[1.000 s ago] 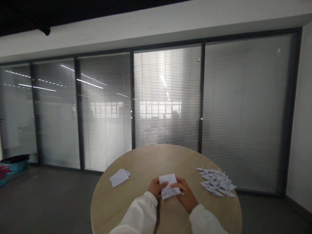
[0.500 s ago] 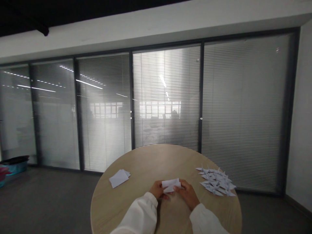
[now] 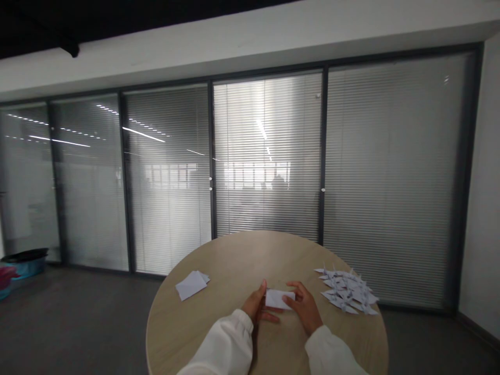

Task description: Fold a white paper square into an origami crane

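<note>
A small white sheet of paper [image 3: 278, 299], folded into a flat rectangle, is held above the middle of the round table. My right hand [image 3: 307, 306] pinches its right end, the thumb lying across the front face. Close by the paper's left edge is my left hand [image 3: 255, 304], its thumb raised and its fingers stretched out lower down, apart from the thumb. Whether the left hand touches the edge I cannot tell.
The pale wooden table [image 3: 219, 255] bears a few flat paper sheets [image 3: 191, 285] on the left. On its right lies a pile of folded paper cranes [image 3: 347, 291]. Blue and red tubs [image 3: 29, 265] stand on the floor at far left. Glass partitions with blinds [image 3: 269, 208] run behind.
My left hand has let go of the paper and spread its thumb and fingers. The paper, now a flatter rectangle, has shifted slightly right in my right hand.
</note>
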A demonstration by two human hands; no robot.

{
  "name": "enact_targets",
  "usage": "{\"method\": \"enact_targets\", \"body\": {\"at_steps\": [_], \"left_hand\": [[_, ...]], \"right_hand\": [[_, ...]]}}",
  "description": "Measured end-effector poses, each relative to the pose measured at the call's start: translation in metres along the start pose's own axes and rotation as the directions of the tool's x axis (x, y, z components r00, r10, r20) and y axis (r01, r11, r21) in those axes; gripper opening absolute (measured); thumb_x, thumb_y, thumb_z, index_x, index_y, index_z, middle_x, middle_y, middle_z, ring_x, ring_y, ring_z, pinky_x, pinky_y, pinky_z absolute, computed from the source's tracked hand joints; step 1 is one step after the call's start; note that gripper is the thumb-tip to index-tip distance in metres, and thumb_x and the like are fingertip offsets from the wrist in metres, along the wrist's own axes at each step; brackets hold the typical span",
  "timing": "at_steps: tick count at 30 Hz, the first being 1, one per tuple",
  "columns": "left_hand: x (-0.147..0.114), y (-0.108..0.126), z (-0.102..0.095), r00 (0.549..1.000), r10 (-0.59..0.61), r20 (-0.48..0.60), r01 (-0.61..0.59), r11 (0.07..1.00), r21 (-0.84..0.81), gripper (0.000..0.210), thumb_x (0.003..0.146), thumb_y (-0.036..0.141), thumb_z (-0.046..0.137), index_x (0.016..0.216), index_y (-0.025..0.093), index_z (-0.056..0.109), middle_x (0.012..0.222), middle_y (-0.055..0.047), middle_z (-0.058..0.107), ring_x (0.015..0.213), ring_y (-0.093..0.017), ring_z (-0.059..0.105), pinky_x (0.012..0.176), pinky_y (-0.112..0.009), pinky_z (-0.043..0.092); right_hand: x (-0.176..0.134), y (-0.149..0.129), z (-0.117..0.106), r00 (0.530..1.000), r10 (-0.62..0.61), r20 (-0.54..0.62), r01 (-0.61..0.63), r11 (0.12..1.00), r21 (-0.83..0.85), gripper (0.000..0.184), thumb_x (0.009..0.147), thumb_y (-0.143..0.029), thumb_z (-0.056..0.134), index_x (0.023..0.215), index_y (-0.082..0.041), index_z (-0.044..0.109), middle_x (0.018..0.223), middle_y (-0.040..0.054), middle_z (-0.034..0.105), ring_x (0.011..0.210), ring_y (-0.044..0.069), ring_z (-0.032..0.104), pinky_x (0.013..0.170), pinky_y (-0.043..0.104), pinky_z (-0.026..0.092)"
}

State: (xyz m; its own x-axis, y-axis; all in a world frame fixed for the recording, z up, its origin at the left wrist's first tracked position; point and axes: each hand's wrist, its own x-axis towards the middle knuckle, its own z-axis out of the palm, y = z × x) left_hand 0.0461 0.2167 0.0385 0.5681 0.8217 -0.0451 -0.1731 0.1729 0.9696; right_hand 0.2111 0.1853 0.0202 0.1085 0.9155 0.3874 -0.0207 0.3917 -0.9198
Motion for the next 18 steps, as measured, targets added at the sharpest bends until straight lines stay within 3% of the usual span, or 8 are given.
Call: {"method": "enact_targets", "body": {"at_steps": [5,18], "left_hand": [[0.0021,-0.0017,-0.0031,0.992,0.109,-0.065,-0.102,0.990,0.101,0.054,0.045,0.042,0.076,0.088,0.012,0.061,0.078,-0.006,0.062,0.074,-0.021,0.060,0.062,-0.035,0.051],[0.0004,-0.0004,-0.0050,0.981,0.184,-0.066,-0.169,0.968,0.185,0.051,0.043,0.040,0.077,0.081,0.009,0.062,0.067,-0.004,0.061,0.065,-0.017,0.058,0.056,-0.029,0.051]], "right_hand": [[0.0012,0.0000,-0.0006,0.998,0.031,0.050,-0.030,0.999,-0.027,0.039,0.060,-0.038,0.067,0.091,-0.018,0.054,0.071,0.0023,0.064,0.068,0.021,0.060,0.060,0.029,0.046],[0.0000,-0.0046,0.0012,0.999,0.021,0.032,-0.020,0.999,-0.040,0.039,0.055,-0.043,0.069,0.083,-0.017,0.060,0.077,0.0051,0.066,0.073,0.022,0.061,0.064,0.030,0.047]]}}
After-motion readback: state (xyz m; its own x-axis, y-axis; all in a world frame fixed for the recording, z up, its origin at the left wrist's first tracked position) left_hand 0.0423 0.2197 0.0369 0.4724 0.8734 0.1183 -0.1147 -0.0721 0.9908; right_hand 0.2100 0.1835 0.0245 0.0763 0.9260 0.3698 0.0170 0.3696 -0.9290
